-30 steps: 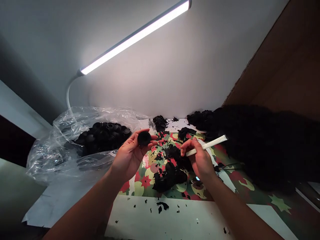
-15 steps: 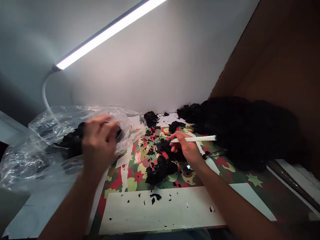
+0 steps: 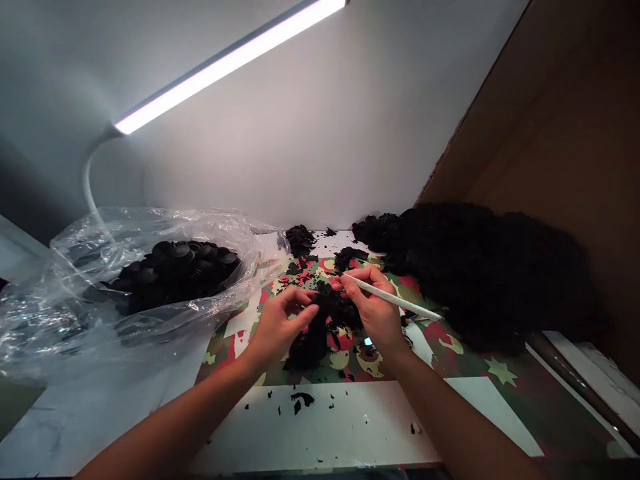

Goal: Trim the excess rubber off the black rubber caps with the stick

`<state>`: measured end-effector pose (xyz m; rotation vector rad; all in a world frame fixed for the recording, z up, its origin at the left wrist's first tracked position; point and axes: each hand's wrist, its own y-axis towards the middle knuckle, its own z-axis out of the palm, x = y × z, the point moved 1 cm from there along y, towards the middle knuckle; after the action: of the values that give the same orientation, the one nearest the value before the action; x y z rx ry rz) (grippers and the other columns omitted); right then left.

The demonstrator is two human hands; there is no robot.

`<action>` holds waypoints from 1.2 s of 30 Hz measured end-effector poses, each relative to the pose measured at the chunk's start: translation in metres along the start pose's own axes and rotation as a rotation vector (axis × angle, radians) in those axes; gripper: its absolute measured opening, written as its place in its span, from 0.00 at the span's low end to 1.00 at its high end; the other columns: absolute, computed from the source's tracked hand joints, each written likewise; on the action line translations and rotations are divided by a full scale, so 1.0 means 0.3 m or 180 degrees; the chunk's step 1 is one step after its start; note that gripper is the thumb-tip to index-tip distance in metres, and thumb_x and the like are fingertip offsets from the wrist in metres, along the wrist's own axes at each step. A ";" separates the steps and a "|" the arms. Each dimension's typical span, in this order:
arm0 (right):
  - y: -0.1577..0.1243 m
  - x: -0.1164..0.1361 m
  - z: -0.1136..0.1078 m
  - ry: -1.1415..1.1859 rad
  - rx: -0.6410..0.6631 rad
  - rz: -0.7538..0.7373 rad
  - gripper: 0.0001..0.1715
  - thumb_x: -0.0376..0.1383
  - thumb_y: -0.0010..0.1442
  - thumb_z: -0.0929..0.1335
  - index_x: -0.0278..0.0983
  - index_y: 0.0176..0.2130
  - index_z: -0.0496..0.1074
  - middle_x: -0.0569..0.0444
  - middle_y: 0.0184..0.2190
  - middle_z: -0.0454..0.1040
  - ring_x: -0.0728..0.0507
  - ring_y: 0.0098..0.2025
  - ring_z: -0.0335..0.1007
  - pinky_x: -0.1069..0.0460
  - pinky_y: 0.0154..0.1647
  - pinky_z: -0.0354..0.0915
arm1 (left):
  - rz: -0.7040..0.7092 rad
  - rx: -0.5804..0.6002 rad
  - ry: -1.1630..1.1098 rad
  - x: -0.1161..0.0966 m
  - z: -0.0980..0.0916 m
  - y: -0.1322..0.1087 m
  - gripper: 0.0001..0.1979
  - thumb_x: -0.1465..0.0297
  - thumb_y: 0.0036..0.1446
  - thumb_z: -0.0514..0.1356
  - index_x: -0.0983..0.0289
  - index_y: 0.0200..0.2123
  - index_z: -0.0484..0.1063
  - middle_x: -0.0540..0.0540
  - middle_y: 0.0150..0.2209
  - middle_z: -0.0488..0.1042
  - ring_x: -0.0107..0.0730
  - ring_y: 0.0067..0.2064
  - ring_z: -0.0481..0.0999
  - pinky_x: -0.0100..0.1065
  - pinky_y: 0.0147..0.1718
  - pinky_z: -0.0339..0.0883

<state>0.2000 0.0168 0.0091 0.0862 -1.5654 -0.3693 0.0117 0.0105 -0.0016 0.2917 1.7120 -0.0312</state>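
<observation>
In the head view my right hand is closed round a white pen-like tool, whose back end slants down to the right; its working tip is hard to make out. Facing it, my left hand is bent with thumb and fingertips at a small black rubber-like piece, partly lost against the dark heap behind and below. To the left, an open clear plastic bag holds many round black ridged pieces.
A large black pile lies at the right, against a cardboard panel. Black scraps dot the white strip in front and the patterned sheet. A lit bar lamp hangs over the back.
My left hand has come right from above the bag to the middle, close to my right hand. The white tool's back end has swung downward. The bag's black pieces are now uncovered.
</observation>
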 end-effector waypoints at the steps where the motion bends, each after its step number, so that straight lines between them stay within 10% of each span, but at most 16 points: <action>1: -0.008 0.002 0.006 -0.0022 0.0029 -0.0014 0.13 0.45 0.62 0.72 0.40 0.33 0.71 0.55 0.29 0.78 0.41 0.36 0.78 0.48 0.40 0.70 | -0.0196 -0.0185 -0.0444 0.000 -0.015 0.008 0.10 0.65 0.57 0.66 0.63 0.29 0.70 0.53 0.37 0.79 0.33 0.35 0.77 0.35 0.41 0.71; 9: -0.074 0.007 0.067 -0.0152 0.0648 -0.0095 0.13 0.41 0.64 0.70 0.40 0.29 0.69 0.50 0.45 0.81 0.39 0.48 0.76 0.45 0.49 0.68 | -0.0482 -0.0634 -0.2018 0.006 -0.024 0.022 0.17 0.70 0.45 0.75 0.63 0.34 0.71 0.48 0.38 0.75 0.30 0.40 0.79 0.36 0.44 0.78; 27: -0.095 -0.002 0.081 -0.1531 0.0597 -0.1312 0.09 0.34 0.67 0.66 0.41 0.32 0.68 0.53 0.39 0.81 0.42 0.39 0.75 0.47 0.45 0.66 | -0.0322 -0.0273 -0.0902 -0.036 -0.024 -0.012 0.15 0.70 0.49 0.72 0.63 0.36 0.70 0.50 0.33 0.75 0.30 0.36 0.77 0.28 0.34 0.73; 36: 0.025 -0.044 -0.010 -0.2100 0.0441 -0.0292 0.11 0.33 0.62 0.65 0.41 0.27 0.65 0.55 0.26 0.75 0.43 0.28 0.70 0.50 0.31 0.60 | -0.0141 0.0290 -0.1498 -0.023 -0.053 -0.004 0.29 0.72 0.54 0.71 0.57 0.59 0.70 0.57 0.46 0.78 0.35 0.45 0.78 0.31 0.42 0.73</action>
<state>0.2048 0.0270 -0.0015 0.1542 -2.2454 -0.3812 -0.0029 0.0110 0.0074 0.2877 1.2505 -0.1959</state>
